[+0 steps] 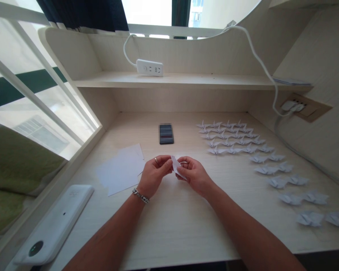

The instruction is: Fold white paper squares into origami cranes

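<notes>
Between my two hands, above the middle of the desk, is a small folded piece of white paper. My left hand, with a ring and a chain bracelet, pinches its left edge. From the other side my right hand grips the same paper between thumb and fingers. Loose white paper sheets lie overlapping just left of my left hand. To the right, several rows of folded paper cranes stand on the desk, running from the back toward the front right corner.
A dark phone lies behind my hands. At the front left is a long white device. A white power strip rests on the shelf. Its cord hangs at the right near a wall socket.
</notes>
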{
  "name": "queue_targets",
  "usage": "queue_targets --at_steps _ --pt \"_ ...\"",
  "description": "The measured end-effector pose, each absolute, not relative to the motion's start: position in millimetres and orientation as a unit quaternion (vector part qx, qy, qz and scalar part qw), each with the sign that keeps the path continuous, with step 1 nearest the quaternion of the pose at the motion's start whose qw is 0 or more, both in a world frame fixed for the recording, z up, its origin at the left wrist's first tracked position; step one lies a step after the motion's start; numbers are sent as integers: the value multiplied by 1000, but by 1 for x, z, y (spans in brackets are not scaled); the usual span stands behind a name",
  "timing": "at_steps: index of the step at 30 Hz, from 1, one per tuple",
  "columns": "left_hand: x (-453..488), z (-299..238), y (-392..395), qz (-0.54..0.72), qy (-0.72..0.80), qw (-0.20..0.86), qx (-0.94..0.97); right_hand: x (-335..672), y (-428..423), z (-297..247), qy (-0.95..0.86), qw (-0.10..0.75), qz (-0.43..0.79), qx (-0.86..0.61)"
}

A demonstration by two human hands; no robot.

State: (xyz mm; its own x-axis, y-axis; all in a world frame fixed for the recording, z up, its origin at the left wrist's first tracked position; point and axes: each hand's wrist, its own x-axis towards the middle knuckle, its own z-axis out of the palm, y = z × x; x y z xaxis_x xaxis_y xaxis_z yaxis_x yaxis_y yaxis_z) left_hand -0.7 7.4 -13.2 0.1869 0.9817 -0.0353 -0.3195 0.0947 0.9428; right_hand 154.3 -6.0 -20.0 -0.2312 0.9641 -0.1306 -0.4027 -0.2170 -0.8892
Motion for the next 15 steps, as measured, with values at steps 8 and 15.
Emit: queue_targets --at_steps 8,15 --pt "0 -8 4 498 324 705 389 156 -7 -19 -387 482 710 -339" --pt "1 -5 4 502 360 679 397 158 -4 -25 -415 479 699 -332"
